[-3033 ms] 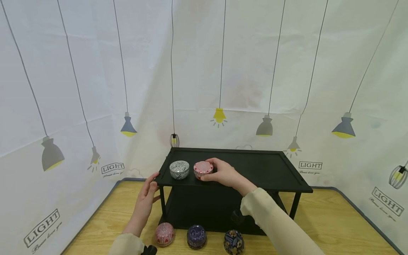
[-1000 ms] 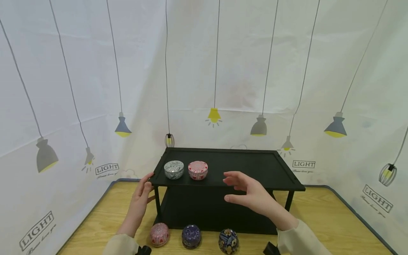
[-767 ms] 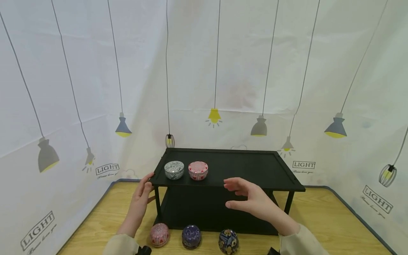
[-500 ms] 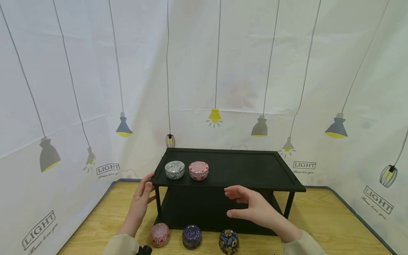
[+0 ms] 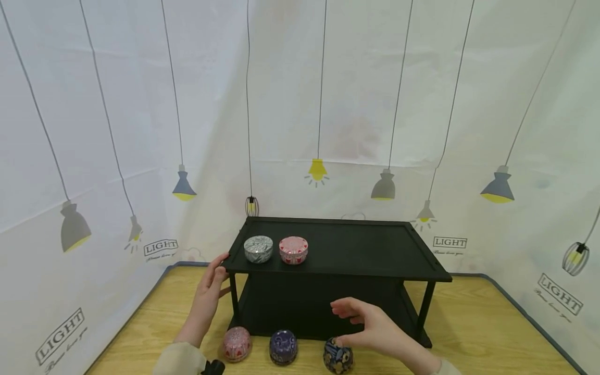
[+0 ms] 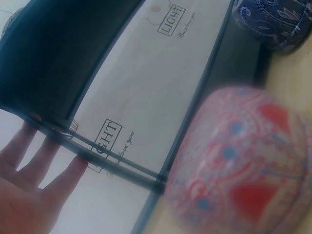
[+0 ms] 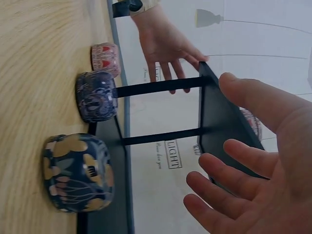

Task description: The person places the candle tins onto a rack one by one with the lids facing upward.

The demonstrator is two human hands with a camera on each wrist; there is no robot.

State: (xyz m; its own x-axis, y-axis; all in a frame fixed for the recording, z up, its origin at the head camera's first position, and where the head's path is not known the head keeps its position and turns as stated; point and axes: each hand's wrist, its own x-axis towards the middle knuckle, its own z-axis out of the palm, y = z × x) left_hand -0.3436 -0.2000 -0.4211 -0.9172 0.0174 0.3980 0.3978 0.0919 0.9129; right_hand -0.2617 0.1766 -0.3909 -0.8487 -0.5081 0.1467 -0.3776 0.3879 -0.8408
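Observation:
My left hand touches the left front corner of a black two-tier shelf, its fingers extended along the edge. Empty and with fingers spread, my right hand hovers in front of the shelf, its thumb overlapping a dark blue floral tin in the head view. The right wrist view has that floral tin apart from the fingers. Left of it on the table stand a purple patterned tin and a pink tin. On the upper tier sit a grey marbled tin and a pink heart-patterned tin.
The shelf's black lower tier lies just behind the row of tins. Thin posts carry the top. A wooden table lies beneath, and a white cloth backdrop printed with lamps surrounds it.
My right hand has let go of the pink heart-patterned tin on the upper tier, moved right, then down toward the floral tin. My left hand has stayed at the shelf corner.

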